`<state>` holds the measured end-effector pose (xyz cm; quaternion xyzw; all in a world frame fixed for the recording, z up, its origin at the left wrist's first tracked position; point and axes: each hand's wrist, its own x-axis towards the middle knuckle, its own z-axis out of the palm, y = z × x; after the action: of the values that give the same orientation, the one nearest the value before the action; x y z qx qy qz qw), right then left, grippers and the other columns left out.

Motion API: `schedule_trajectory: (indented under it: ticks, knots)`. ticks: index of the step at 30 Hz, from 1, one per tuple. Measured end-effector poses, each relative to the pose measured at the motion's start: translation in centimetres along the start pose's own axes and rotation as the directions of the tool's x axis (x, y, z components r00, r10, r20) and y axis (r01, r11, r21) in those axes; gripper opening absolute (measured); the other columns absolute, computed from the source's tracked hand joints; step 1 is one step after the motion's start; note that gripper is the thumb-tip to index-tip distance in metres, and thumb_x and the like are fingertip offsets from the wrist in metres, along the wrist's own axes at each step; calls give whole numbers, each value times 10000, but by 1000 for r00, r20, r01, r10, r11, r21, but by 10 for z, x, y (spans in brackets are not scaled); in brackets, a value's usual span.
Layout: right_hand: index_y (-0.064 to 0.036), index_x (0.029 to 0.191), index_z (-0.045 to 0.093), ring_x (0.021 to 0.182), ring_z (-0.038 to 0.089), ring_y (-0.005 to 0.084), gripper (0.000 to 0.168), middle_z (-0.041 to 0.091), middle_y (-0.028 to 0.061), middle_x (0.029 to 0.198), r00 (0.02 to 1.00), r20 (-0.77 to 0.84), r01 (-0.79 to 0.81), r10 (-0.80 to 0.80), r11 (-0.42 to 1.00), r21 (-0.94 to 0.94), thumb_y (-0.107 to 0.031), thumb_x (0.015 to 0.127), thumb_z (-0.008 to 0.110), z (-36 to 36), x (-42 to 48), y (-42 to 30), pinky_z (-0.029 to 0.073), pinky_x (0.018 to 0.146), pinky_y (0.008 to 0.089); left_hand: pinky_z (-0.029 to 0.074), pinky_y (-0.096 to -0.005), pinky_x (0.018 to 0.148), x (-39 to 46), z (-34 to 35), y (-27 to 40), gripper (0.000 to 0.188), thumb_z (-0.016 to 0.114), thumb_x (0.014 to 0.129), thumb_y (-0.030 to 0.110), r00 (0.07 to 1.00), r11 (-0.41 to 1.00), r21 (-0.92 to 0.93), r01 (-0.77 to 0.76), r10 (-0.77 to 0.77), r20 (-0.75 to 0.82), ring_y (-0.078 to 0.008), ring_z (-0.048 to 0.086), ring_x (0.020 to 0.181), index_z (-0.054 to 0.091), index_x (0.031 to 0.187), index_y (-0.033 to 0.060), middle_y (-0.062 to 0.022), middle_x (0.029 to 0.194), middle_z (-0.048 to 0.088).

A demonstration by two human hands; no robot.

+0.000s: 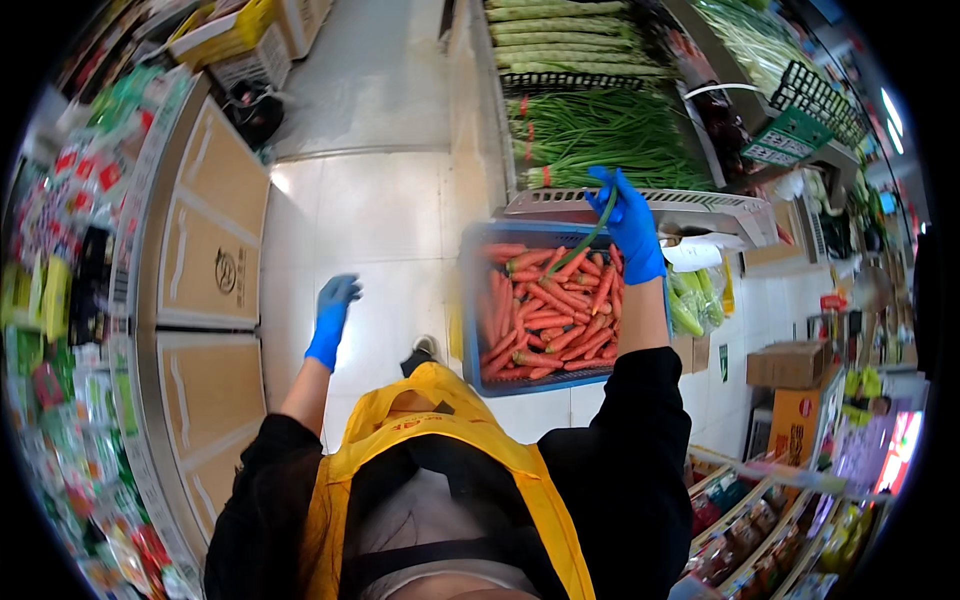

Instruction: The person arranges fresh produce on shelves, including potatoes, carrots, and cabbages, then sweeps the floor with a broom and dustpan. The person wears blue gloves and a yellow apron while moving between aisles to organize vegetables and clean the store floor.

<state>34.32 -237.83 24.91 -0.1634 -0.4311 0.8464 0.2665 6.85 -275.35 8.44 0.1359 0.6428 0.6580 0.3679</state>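
My right hand (628, 225), in a blue glove, pinches a long green leaf or stalk (596, 234) that hangs down over a blue plastic crate (474, 300) full of carrots (555, 300). Just beyond that hand, bundles of thin green stalks tied with red bands (607, 139) lie on the display shelf. My left hand (334, 311), also gloved in blue, is held over the tiled floor to the left of the crate, fingers slightly curled, with nothing seen in it.
Long pale green vegetables (570, 37) fill the shelf's far part, past a black divider. A perforated metal rail (675, 201) edges the shelf. Cardboard-fronted cases (210, 255) line the left side, below packaged goods. Bagged green vegetables (694, 296) and stacked cartons (787, 365) are at right.
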Motion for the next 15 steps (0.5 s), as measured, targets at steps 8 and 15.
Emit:
schedule_trajectory:
  ticks: [8,15]
  knots:
    - [58,1147,331,1076,391,301,516,386,208,1166,852,-332,336,-405,909,-248,-356,838,348,-78,48,-23,318,900,369,418,-293,701,119,233,119,214,501,770,192,630,625,348,-699,309,712,-198,545,777,553,909,38,-103,863,573]
    - [26,992,505,830,549,219,306,560,118,916,772,-534,92,-345,892,-443,-214,807,466,-41,80,19,434,710,296,421,-383,630,197,335,98,305,498,692,317,465,69,460,-885,75,882,-286,549,695,524,818,40,-165,744,557]
